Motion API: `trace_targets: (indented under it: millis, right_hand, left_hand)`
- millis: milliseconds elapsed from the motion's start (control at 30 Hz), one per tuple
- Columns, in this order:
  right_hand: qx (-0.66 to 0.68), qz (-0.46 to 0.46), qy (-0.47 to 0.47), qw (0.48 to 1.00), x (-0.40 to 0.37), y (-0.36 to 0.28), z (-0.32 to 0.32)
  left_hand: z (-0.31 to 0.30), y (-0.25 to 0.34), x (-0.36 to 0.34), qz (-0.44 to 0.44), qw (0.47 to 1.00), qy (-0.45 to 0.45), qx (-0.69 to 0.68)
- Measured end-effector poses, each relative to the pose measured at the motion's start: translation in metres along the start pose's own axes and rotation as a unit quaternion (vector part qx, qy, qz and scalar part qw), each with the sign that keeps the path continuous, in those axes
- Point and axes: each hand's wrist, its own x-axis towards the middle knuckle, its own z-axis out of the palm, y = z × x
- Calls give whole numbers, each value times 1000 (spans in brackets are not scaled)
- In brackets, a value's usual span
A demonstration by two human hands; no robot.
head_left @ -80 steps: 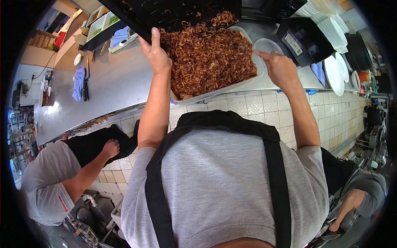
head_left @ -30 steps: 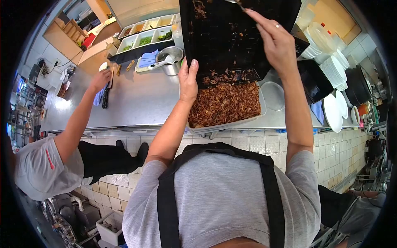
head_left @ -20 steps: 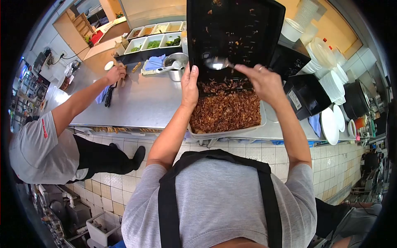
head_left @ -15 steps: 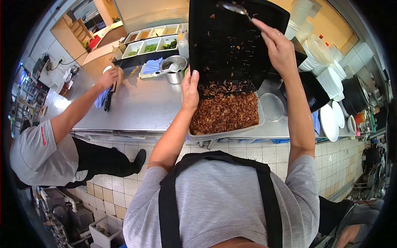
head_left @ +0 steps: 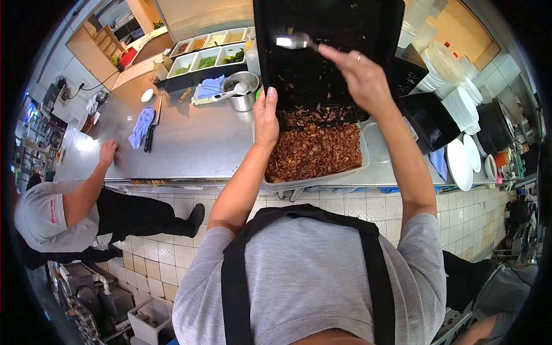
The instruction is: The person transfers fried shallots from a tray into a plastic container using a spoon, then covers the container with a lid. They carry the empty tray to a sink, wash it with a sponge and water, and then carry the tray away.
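Note:
A large black tray (head_left: 276, 75) stands tilted up, its lower edge over a clear plastic container (head_left: 313, 183) full of shredded brown food (head_left: 316, 155), perhaps cooked meat. Scraps of the same food cling to the tray's inside. My left hand (head_left: 266, 123) grips the tray's left edge near its lower corner, thumb upward. In my right hand (head_left: 368, 83) is a metal spoon (head_left: 293, 41), its bowl blurred against the tray's inner face and its handle mostly hidden by my fingers.
A co-worker's hand (head_left: 107, 153) rests on the steel counter at left, near a blue cloth (head_left: 142, 127) and a knife (head_left: 149, 138). Beyond stand a metal pot (head_left: 243, 102) and topping containers (head_left: 208, 62). At right are a black bin (head_left: 430, 122) and white plates (head_left: 458, 165).
My right hand and the spoon have moved down and left across the tray. The tray has shifted slightly left. The co-worker's hand has drawn back from the knife area toward the counter's front.

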Motion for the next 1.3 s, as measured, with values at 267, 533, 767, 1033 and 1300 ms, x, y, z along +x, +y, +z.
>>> trace_targets:
  millis: [267,533,767,1033,1300]
  right_hand:
    - [-36,65,-47,996,-38,23,-23]
    - [-3,82,-61,995,-64,40,-8]
    - [-2,44,-35,998,-38,26,-24]
    - [-76,102,-193,973,-88,24,-4]
    - [39,154,34,987,-71,47,-30]
  left_hand:
    - [-19,2,6,22,999,26,-12]
    - [-21,8,8,4,995,35,-88]
    - [-19,9,10,24,999,34,-29]
    - [-24,9,9,39,998,35,-18]
    - [-17,10,9,32,998,35,-36]
